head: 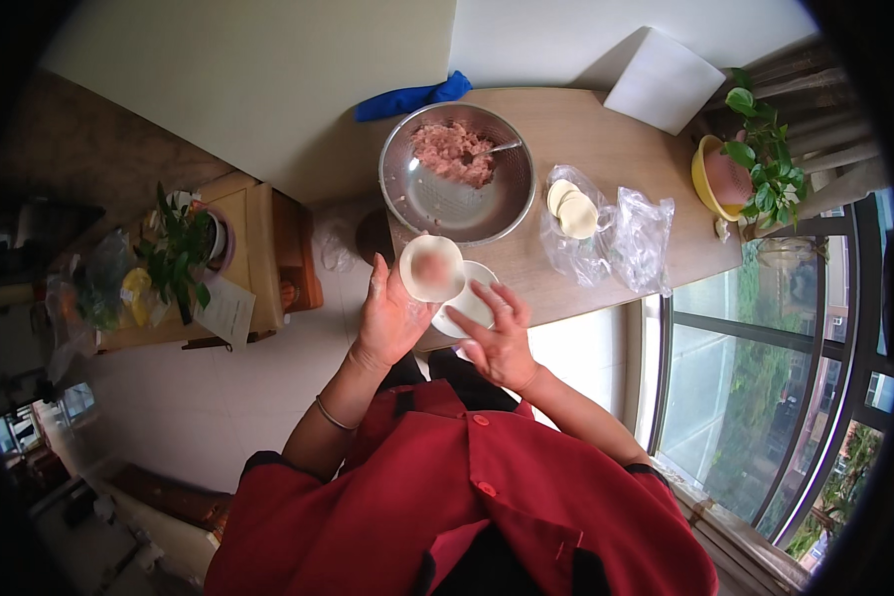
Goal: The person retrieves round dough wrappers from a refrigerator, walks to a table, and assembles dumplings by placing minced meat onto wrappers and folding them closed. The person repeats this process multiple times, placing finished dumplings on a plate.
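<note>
On the upturned palm and fingers of my left hand (389, 324) lies a round dough wrapper (413, 280) with minced meat filling (432, 267) at its middle. My right hand (501, 344), fingers spread and a little blurred, is just right of the wrapper and holds nothing. Its fingers partly cover a small white dish (484, 274) near the table's edge; the dish's contents cannot be made out. Beyond my hands, a large steel bowl (458, 216) contains minced meat (447, 149), with a metal spoon (501, 148) resting in it.
More dough wrappers (578, 216) overlap on a plastic bag (562, 257), beside another clear bag (641, 246), on the wooden table (566, 127). Behind are a blue cloth (413, 100), a white panel (663, 80) and a potted plant (767, 164). A cabinet (253, 246) stands left, windows (737, 357) right.
</note>
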A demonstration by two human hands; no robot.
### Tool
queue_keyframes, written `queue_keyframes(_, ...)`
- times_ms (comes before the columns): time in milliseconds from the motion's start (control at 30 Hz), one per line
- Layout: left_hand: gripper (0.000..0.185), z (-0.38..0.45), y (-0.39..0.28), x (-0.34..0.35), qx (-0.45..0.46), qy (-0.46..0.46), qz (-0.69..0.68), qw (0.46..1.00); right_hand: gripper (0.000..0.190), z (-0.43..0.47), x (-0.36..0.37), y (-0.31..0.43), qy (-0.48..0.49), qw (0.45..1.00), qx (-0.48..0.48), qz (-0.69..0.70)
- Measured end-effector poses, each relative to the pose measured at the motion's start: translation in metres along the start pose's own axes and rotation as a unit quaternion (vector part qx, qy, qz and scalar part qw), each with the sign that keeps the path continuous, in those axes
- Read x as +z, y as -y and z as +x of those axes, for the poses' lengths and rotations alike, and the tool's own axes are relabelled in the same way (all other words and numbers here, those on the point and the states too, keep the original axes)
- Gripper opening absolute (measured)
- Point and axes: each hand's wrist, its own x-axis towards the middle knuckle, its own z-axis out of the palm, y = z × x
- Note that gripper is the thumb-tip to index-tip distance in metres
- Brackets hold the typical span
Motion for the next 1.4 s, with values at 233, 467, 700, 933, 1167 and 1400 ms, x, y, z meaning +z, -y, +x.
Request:
queue_keyframes(233, 0.054, -0.004, -0.003, -0.012, -0.012, -0.006, -0.011, 1.0, 0.033, -0.009, 0.082, -0.041, 0.162, 0.975, 0.076, -0.132)
queue_keyframes(467, 0.039, -0.01, -0.003, -0.021, 0.007, -0.012, 0.157, 0.987, 0.036, 0.01, 0.044, -0.038, 0.051, 0.988, 0.138, 0.053)
queue_keyframes(700, 0.048, -0.009, 0.002, -0.015, -0.021, -0.002, 0.192, 0.981, 0.038, 0.047, -0.011, 0.002, -0.01, 0.999, 0.006, 0.033)
queue_keyframes(933, 0.055, -0.013, -0.004, -0.016, 0.038, -0.036, 0.181, 0.982, 0.041, 0.019, 0.009, -0.011, 0.01, 0.991, 0.111, 0.073)
queue_keyframes(1167, 0.041, -0.018, -0.006, -0.027, 0.029, -0.042, 0.128, 0.99, 0.03, -0.002, 0.084, -0.041, 0.179, 0.971, 0.113, -0.109)
queue_keyframes(1400, 0.031, -0.018, -0.006, -0.02, 0.036, -0.046, 0.115, 0.992, 0.032, 0.012, 0.031, -0.026, -0.009, 0.985, 0.145, 0.095)
